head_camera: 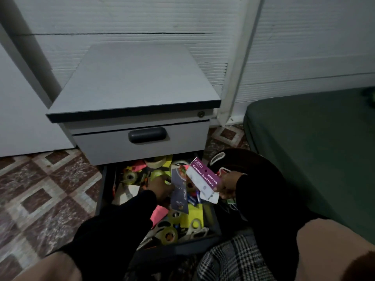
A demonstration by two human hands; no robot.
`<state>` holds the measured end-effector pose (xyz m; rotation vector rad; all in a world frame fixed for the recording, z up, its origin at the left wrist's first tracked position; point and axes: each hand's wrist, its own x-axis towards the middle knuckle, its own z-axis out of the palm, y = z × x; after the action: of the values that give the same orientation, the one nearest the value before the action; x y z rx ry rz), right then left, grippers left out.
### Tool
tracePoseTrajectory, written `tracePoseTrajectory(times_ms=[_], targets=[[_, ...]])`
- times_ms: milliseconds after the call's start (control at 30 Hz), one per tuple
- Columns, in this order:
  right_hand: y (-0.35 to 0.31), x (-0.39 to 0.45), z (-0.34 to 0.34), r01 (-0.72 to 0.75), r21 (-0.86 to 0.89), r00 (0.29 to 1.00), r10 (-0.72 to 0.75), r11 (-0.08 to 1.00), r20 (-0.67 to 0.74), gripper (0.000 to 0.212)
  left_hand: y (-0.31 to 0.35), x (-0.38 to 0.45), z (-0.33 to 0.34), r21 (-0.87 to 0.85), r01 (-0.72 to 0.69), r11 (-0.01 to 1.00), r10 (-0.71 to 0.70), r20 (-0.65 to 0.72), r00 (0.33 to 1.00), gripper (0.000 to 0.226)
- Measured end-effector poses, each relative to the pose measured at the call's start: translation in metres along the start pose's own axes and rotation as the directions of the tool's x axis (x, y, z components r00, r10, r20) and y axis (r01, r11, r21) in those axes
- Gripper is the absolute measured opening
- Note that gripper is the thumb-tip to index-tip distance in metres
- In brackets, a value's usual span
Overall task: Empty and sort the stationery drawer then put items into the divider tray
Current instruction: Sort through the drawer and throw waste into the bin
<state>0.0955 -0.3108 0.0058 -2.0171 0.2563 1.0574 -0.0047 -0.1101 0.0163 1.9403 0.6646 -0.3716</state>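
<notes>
Purple lead pack [204, 179] in rt hand [227, 186]; lt hand [160, 188] in drawer [213, 222].

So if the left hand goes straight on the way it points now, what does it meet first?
Probably the dark SPOON card just ahead of the left hand; they may already touch, depth is unclear.

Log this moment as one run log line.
stage: emptying open drawer | left hand: reaching into clutter | right hand: holds mechanical pencil leads pack above drawer | divider tray: unseen
</notes>
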Motion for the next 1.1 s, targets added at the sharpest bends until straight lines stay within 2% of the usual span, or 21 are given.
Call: tracePoseTrajectory(times_ms=[67, 200, 333, 400, 467, 633, 833, 1000, 1100], targets=[[0.012, -0.006, -0.025, -0.016, 0.088, 0.998, 0.021, 0.996, -0.056, 0.019, 0.017, -0.003, 0.017, 0.024, -0.047, 0.999, 0.047, 0.003, 0.999, 0.019], [0.032, -0.015, -0.068, -0.036, 0.199, 0.987, 0.066, 0.979, -0.146, 0.02, 0.045, 0.0, 0.052, -0.065, -0.056, 0.996, 0.061, 0.071, 0.996, 0.009], [0.047, -0.018, -0.099, -0.034, 0.247, 0.97, 0.091, 0.969, -0.226, 0.018, 0.065, 0.008, 0.078, -0.04, -0.122, 0.992, 0.126, 0.135, 0.983, 0.025], [0.05, -0.022, -0.108, -0.044, 0.216, 0.953, 0.106, 0.975, -0.285, 0.018, 0.069, 0.009, 0.083, -0.02, -0.135, 0.991, 0.137, 0.164, 0.977, 0.028], [0.052, -0.026, -0.114, -0.04, 0.196, 0.942, 0.103, 0.98, -0.321, 0.019, 0.067, 0.01, 0.082, 0.021, -0.135, 0.991, 0.131, 0.147, 0.981, 0.043], [0.042, -0.033, -0.101, -0.011, 0.202, 0.955, 0.07, 0.979, -0.288, 0.018, 0.042, 0.008, 0.058, -0.112, -0.015, 0.994, 0.029, 0.129, 0.991, 0.047], [0.014, -0.032, -0.052, 0.047, 0.158, 0.985, -0.019, 0.986, -0.17, 0.012, -0.001, -0.004, 0.014, -0.253, 0.035, 0.967, -0.026, 0.04, 0.999, 0.037], [-0.01, -0.022, 0.004, 0.126, 0.159, 0.991, -0.116, 0.979, -0.071, 0.025, -0.041, -0.011, -0.029, -0.228, 0.039, 0.973, -0.04, -0.001, 0.999, 0.036], [-0.022, -0.014, 0.041, 0.159, 0.107, 0.987, -0.155, 0.981, -0.05, 0.026, -0.064, -0.009, -0.047, -0.226, 0.047, 0.973, -0.075, -0.116, 0.99, 0.025]])
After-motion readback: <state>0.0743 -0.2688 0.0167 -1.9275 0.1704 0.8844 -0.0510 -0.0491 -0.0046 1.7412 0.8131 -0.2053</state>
